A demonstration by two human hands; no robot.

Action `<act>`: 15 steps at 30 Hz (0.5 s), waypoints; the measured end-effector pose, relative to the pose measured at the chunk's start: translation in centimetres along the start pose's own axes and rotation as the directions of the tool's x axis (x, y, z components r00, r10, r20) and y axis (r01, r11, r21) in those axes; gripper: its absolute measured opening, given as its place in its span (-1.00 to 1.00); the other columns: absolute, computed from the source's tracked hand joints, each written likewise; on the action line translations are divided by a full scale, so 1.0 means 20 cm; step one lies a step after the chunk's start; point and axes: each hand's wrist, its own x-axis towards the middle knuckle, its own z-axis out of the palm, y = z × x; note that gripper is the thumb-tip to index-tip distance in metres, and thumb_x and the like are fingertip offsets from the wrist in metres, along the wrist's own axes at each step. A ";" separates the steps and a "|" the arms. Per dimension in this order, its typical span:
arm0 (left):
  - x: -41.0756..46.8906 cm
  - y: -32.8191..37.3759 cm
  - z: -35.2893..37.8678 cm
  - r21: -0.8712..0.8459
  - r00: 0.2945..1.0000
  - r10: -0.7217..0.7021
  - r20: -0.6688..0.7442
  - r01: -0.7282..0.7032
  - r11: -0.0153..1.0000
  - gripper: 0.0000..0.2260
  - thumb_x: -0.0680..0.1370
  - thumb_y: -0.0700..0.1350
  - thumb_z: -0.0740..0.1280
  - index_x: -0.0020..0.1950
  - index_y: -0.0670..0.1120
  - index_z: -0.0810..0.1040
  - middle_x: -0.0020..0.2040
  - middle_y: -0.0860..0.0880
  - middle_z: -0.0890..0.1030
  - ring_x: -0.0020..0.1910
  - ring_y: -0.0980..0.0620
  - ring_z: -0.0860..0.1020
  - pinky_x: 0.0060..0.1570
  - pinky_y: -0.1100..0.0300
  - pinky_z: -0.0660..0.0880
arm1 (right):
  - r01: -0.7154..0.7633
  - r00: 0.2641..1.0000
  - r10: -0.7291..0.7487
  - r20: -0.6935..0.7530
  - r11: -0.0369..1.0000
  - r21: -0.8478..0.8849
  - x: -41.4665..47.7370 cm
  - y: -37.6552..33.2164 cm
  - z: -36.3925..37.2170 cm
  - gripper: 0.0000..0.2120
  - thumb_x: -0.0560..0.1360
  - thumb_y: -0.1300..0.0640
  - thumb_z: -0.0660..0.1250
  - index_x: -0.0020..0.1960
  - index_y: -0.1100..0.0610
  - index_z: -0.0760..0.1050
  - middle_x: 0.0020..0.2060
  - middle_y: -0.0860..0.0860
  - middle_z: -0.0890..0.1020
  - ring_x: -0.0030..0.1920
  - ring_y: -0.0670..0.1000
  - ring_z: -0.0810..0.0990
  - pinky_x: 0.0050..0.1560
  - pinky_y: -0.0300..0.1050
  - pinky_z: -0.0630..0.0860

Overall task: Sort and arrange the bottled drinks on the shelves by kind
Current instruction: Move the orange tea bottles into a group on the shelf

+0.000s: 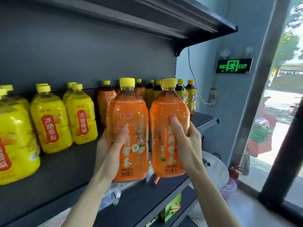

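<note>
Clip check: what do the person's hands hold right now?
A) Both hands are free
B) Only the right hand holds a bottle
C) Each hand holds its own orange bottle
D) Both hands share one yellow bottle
C: the left hand grips the left orange bottle and the right hand grips the right orange bottle, side by side, yellow caps up.

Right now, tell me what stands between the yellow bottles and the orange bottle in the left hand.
In the head view, only bare shelf lies in front; farther back, another orange bottle stands in that gap.
</note>
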 end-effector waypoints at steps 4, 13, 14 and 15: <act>0.13 -0.18 0.26 0.022 0.997 -0.018 -0.078 0.020 1.000 -0.35 0.19 0.41 0.37 0.18 0.13 0.49 0.01 0.06 0.67 -0.04 0.04 0.66 -0.20 0.22 0.59 | -0.008 0.998 0.009 0.069 1.000 -0.009 0.30 0.14 -0.18 -0.48 0.20 -0.40 0.34 -0.04 -0.04 0.55 -0.21 -0.05 0.71 -0.20 -0.03 0.70 -0.13 -0.04 0.64; 0.40 -0.41 0.54 0.154 0.956 -0.003 -0.294 0.051 0.987 -0.28 0.19 0.41 0.35 0.25 0.08 0.44 0.03 0.06 0.66 -0.03 0.07 0.65 -0.04 0.08 0.56 | -0.028 0.968 0.020 0.250 0.999 0.029 0.82 0.36 -0.28 -0.53 0.22 -0.39 0.33 -0.08 -0.06 0.56 -0.24 -0.09 0.70 -0.20 -0.06 0.69 -0.06 0.00 0.62; 0.43 -0.43 0.54 0.175 0.949 0.010 -0.314 0.048 0.983 -0.33 0.22 0.38 0.33 0.25 0.09 0.44 0.04 0.06 0.65 -0.02 0.08 0.65 -0.04 0.08 0.56 | -0.032 0.961 0.021 0.275 0.999 0.036 0.87 0.39 -0.26 -0.53 0.23 -0.39 0.33 -0.07 -0.06 0.56 -0.23 -0.11 0.70 -0.19 -0.07 0.68 -0.04 0.00 0.61; 0.46 -0.45 0.55 0.192 0.943 0.021 -0.333 0.045 0.980 -0.35 0.23 0.36 0.32 0.25 0.09 0.44 0.04 0.06 0.65 -0.02 0.08 0.64 -0.05 0.10 0.55 | -0.036 0.955 0.022 0.296 0.999 0.039 0.91 0.42 -0.24 -0.53 0.24 -0.39 0.33 -0.05 -0.07 0.57 -0.21 -0.11 0.70 -0.16 -0.08 0.68 -0.01 0.03 0.61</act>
